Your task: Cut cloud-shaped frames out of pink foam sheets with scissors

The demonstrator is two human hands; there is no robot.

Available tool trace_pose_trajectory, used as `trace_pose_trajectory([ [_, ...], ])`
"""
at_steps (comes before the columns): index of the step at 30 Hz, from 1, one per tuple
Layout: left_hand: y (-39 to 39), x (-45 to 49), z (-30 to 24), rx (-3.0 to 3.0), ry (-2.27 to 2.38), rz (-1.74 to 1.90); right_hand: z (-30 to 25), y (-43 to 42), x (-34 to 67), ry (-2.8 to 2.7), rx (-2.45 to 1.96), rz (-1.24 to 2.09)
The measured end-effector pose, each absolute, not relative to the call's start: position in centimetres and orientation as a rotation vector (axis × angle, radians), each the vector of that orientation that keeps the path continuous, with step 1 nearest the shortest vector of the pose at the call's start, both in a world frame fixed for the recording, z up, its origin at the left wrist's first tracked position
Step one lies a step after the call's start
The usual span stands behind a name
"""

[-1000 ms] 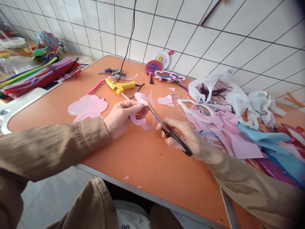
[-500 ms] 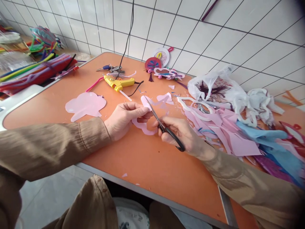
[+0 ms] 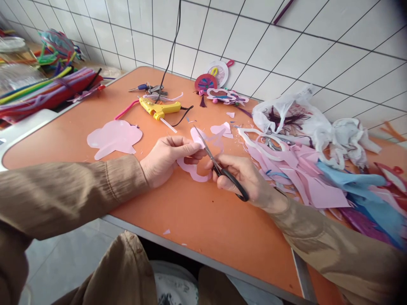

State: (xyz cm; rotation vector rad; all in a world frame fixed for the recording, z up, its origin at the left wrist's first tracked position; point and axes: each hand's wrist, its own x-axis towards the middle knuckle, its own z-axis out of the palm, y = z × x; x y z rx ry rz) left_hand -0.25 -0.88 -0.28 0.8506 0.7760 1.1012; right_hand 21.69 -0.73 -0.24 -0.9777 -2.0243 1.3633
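Scissors set against a pink piece over the orange surface.
The right hand grips the scissors by their black handles; just beyond, the left hand pinches the pink piece between thumb and fingers. It looks light, thin and floppy, its narrow strips probably easy to tear, so best held close beside the blades. Farther back lies a yellow glue gun.

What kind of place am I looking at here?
Likely a craft workspace: scissors in the right hand, a yellow glue gun on the orange table, and piled pink scraps.
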Motion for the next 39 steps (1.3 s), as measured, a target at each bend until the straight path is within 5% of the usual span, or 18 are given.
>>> trace_pose_trajectory([
  [28,-1.2,-0.2,-0.2,0.788,0.748,1.063,0.6,-1.2,21.0,-2.044,-1.029,1.325],
  [39,-0.7,-1.2,0.7,1.181,0.965,0.849,0.6,-1.2,21.0,-2.058,-1.046,1.331],
])
